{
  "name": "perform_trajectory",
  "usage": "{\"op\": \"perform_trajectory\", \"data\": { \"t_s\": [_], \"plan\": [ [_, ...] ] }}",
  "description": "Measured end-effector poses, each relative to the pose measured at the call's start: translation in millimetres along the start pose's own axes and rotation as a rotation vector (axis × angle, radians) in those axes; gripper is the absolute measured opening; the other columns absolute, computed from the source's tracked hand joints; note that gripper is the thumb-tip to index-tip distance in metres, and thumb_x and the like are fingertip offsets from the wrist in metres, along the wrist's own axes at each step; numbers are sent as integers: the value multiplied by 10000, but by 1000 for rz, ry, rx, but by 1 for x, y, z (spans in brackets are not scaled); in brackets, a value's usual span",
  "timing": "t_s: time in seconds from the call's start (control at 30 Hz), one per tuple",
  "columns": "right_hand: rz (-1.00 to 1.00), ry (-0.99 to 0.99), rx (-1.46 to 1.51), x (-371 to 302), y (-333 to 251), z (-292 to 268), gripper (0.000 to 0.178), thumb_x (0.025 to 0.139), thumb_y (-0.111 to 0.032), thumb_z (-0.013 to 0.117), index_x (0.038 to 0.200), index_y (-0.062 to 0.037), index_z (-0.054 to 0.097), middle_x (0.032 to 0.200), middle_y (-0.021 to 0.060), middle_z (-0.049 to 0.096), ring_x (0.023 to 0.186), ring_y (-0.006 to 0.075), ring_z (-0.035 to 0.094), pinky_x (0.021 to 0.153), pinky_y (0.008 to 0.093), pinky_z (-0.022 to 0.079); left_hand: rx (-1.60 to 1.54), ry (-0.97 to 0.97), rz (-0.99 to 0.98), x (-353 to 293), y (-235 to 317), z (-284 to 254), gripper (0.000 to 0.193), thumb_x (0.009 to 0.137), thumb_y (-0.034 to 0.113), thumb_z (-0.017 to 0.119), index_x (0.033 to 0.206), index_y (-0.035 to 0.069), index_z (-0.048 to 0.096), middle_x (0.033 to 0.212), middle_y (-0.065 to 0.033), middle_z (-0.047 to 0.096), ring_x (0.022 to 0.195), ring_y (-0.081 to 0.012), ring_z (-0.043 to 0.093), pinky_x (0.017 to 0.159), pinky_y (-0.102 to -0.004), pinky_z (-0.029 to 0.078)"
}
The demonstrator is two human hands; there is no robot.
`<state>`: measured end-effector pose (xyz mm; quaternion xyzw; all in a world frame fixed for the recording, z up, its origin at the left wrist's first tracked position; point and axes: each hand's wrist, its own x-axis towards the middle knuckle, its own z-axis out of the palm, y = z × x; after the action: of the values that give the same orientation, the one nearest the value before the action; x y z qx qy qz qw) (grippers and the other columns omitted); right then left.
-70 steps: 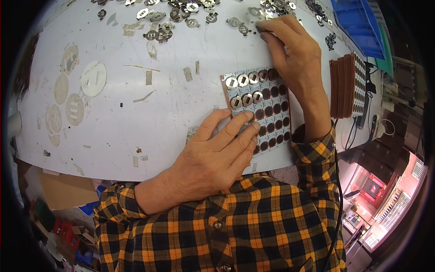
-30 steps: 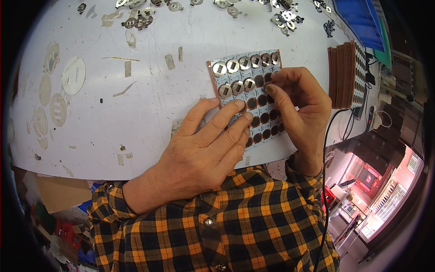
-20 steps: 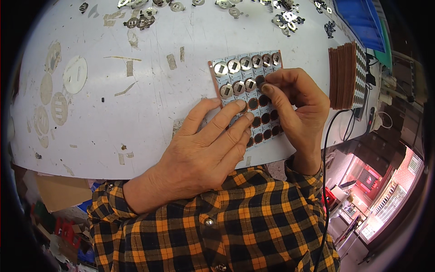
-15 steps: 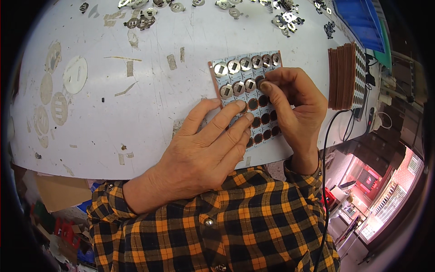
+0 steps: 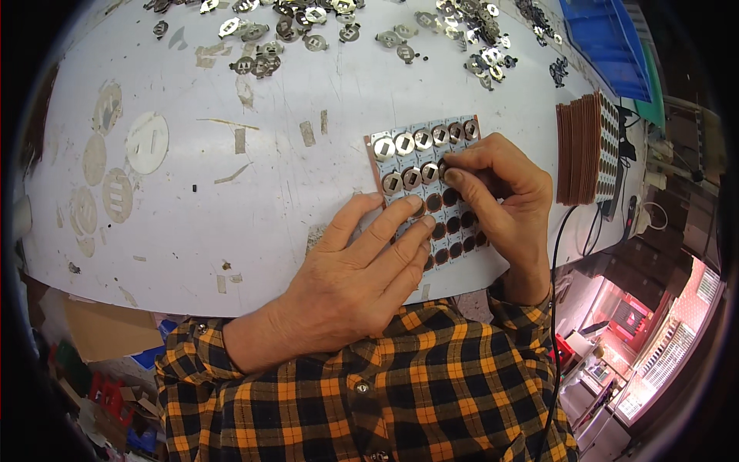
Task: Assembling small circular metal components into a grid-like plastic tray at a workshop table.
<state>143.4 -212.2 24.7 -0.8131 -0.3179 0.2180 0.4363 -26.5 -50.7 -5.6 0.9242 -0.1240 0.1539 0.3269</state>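
A light-blue panel of small circuit boards [image 5: 374, 160] lies on the white table in front of me, its dark round pads in rows. Round metal battery clips [image 5: 404, 144] with rectangular slots cover the far row and the left part of the second row. My left hand [image 5: 358, 258] rests with fingers spread over the panel's left side, hiding some pads. At the second row, my right hand [image 5: 500, 189] pinches a battery clip [image 5: 444, 166] between thumb and forefinger, right beside the last placed one. Its fingers hide most of that clip and the panel's right edge.
Loose metal clips [image 5: 314, 42] lie scattered along the far side of the table. To the right stands a stack of panels [image 5: 577, 150], with a blue bin [image 5: 604, 46] beyond it. A black cable [image 5: 556, 262] hangs over the right table edge.
The table, panel and hands all sit slightly lower in view, and more loose clips show at the far side. My right hand keeps its pinch at the second row; its fingertips have shifted slightly.
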Motion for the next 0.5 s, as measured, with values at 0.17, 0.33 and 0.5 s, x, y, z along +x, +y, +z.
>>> {"op": "perform_trajectory", "data": {
  "t_s": [0.17, 0.33, 0.5],
  "plan": [
    [-18, 66, -132, -3, -6, 12, 140, 913, 91, 733, 1047, 53, 738, 927, 24, 672, 841, 58, 620, 721, 191, 472, -12, 4, -4, -2, -1, 2, 298, 816, 167, 786, 1073, 16, 765, 1304, -110, 720, 1353, -299, 596, 1127, -527, 442],
    [54, 76, -67, -5, -4, 9, 166, 916, 86, 734, 1080, 56, 731, 933, 14, 670, 822, 48, 624, 710, 180, 477, -53, -13, -17, 0, -1, 0, 339, 793, 177, 801, 1090, 17, 765, 1322, -114, 711, 1361, -302, 589, 1134, -533, 436],
    [58, 136, -65, -6, -10, 14, 126, 923, 82, 732, 1045, 50, 742, 939, 10, 675, 823, 48, 632, 725, 180, 488, -44, -8, -17, 0, -1, 0, 362, 784, 185, 808, 1100, 14, 766, 1321, -112, 711, 1367, -302, 585, 1140, -536, 431]
  ]
}}
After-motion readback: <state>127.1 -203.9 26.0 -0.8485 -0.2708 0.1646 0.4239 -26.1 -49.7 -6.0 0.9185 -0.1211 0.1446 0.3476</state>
